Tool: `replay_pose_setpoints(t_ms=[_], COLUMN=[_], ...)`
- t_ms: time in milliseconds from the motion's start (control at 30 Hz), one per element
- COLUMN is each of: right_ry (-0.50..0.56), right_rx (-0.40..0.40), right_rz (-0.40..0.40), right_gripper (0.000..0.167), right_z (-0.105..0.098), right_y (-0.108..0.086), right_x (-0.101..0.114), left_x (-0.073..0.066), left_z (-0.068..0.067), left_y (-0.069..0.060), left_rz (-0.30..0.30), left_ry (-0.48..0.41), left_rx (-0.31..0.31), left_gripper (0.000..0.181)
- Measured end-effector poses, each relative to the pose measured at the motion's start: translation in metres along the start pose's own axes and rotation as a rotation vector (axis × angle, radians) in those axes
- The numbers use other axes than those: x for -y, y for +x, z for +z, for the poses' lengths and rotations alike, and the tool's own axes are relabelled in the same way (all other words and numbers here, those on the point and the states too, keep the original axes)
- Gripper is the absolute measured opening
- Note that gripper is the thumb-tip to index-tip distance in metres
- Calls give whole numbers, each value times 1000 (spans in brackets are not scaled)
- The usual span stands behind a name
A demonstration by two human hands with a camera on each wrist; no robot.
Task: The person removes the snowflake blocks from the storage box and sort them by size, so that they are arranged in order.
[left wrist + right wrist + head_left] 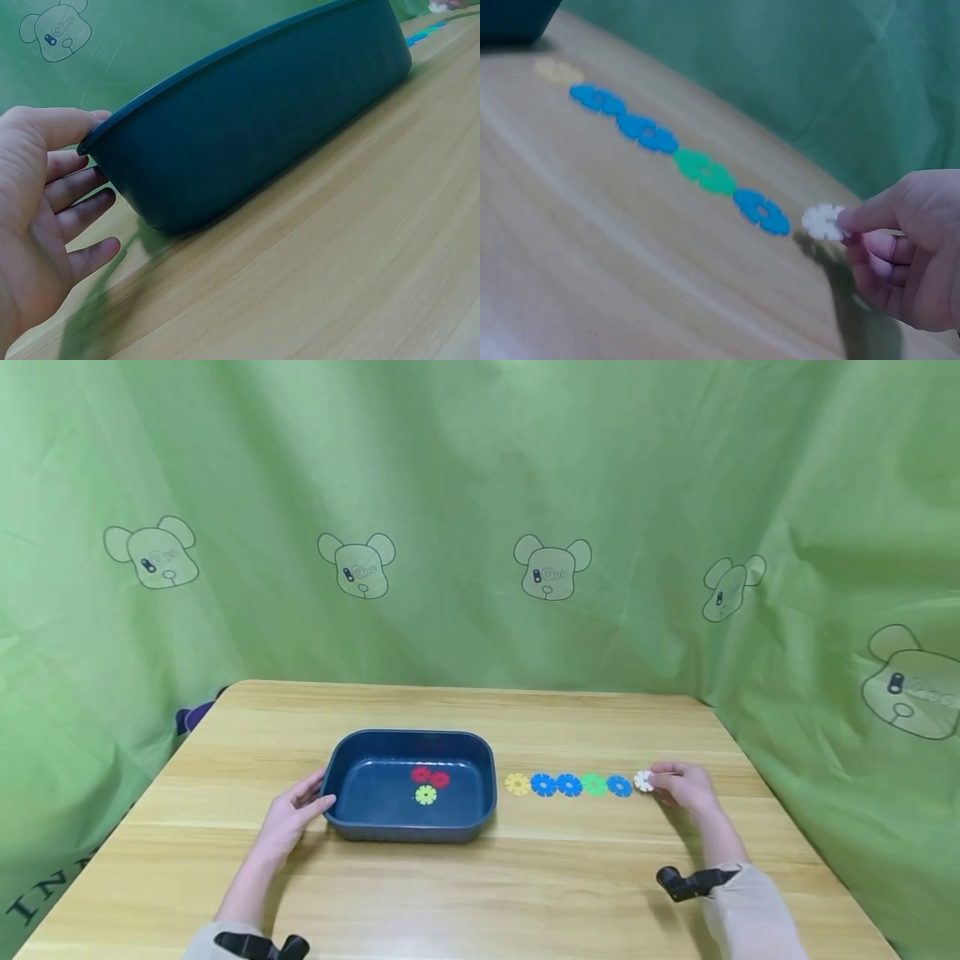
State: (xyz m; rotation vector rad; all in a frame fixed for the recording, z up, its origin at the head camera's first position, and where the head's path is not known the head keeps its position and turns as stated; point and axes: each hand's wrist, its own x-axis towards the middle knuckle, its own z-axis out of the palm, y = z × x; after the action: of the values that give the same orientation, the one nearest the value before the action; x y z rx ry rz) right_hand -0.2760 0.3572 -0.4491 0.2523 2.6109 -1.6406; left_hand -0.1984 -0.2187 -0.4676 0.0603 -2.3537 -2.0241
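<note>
My right hand (685,787) pinches a white flower-shaped disc (642,781) between thumb and fingers; in the right wrist view the disc (825,222) is held just past the end of a row. That row runs yellow (517,784), blue (543,784), blue (569,785), green (595,784), blue (619,786). At the left end of a dark blue basin (408,833), my left hand (288,820) holds the rim, thumb over the edge and the other fingers spread beside the outer wall, as the left wrist view of the hand (49,195) shows.
Inside the basin lie two red discs (439,780) and a yellow-green one (426,795). The basin and row stand on a wooden table (450,902). A green curtain (465,460) with printed bear heads hangs behind and beside it. Something purple (197,716) shows past the left edge.
</note>
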Motion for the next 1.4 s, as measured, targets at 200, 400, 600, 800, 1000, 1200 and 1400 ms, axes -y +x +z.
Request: replay_pose_setpoints(t_ms=[200, 400, 600, 800, 1000, 1200, 1400], right_ry=[-176, -215, -262, -282, -257, -194, -156], right_rx=[-43, -70, -89, -97, -107, -85, -71], right_rz=[15, 10, 13, 18, -1, 23, -11], right_gripper=[34, 34, 33, 32, 33, 39, 41], right_z=[1, 4, 6, 7, 6, 4, 11], right_y=[-1, 4, 5, 4, 5, 3, -1], right_x=[-12, -14, -11, -14, -14, -12, -2], left_x=[0, -2, -3, -3, -2, -1, 0], left_z=[0, -1, -1, 0, 1, 1, 0], left_y=[0, 1, 2, 1, 1, 1, 1], left_rz=[6, 0, -8, -12, -19, -15, -16], left_ry=[5, 4, 4, 6, 0, 14, 12], left_rx=[9, 4, 5, 2, -2, -2, -2], left_gripper=[56, 56, 56, 56, 56, 56, 56])
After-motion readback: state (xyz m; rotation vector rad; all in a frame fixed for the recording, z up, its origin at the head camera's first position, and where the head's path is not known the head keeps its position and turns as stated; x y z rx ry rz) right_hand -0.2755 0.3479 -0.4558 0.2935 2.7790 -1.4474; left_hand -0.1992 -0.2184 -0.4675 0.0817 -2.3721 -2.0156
